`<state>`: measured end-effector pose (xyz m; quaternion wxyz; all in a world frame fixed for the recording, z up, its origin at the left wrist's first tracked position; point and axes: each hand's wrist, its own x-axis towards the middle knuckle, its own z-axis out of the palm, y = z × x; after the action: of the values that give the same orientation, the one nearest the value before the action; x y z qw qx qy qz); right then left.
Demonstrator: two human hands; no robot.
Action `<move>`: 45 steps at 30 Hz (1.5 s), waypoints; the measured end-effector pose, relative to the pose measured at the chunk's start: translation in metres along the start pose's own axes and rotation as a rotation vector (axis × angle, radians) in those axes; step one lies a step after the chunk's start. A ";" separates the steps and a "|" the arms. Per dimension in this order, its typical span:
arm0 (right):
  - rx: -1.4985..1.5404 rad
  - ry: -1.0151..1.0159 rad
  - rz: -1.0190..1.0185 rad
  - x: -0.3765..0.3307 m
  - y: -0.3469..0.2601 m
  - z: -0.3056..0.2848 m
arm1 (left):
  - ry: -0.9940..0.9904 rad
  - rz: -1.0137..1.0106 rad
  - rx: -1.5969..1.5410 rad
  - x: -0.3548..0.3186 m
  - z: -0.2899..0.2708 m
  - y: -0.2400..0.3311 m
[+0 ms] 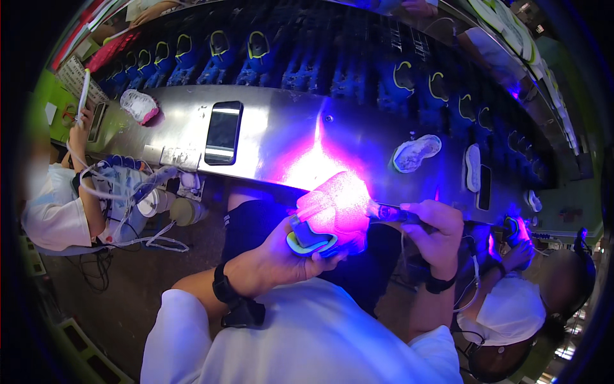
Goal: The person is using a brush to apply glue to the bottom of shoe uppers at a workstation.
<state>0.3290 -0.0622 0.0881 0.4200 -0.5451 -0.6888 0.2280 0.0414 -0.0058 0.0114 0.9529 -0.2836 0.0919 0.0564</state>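
My left hand [272, 256] is wrapped around a shoe upper [332, 214] with a yellow-green collar, holding it above my lap by the bench's front edge. Bright pink-violet light washes over the upper and blurs its surface detail. On its right, my right hand [438, 230] pinches a slim, dark pen-like tool [391, 214]. The tool's front end points at the side of the upper; glare hides whether they touch. A pale shoe sole [417, 153] lies on the bench beyond my right hand.
The metal bench [275, 115] carries a dark phone [224, 133], a white-and-pink sole [138, 105] and another pale sole [472, 168]. Behind it, several shoe uppers [258, 46] stand on a dark conveyor. Co-workers sit at both sides; tubes and pots [185, 211] are at left.
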 end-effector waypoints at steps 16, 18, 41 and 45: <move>-0.102 0.077 0.383 -0.028 0.030 0.018 | 0.187 0.573 1.082 -0.007 0.045 0.018; 0.067 0.180 0.444 -0.019 0.016 0.019 | 0.153 0.727 1.405 -0.011 0.053 0.020; 0.016 0.092 0.271 -0.036 -0.011 0.021 | 0.085 0.749 1.828 -0.012 0.045 0.013; 0.139 0.143 0.341 -0.078 0.012 0.021 | 0.023 1.051 2.110 0.009 0.050 0.005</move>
<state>0.3224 -0.1292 0.0414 0.4599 -0.6382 -0.5376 0.3034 0.0565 0.0262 0.0478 0.5747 0.7170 0.2072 0.3357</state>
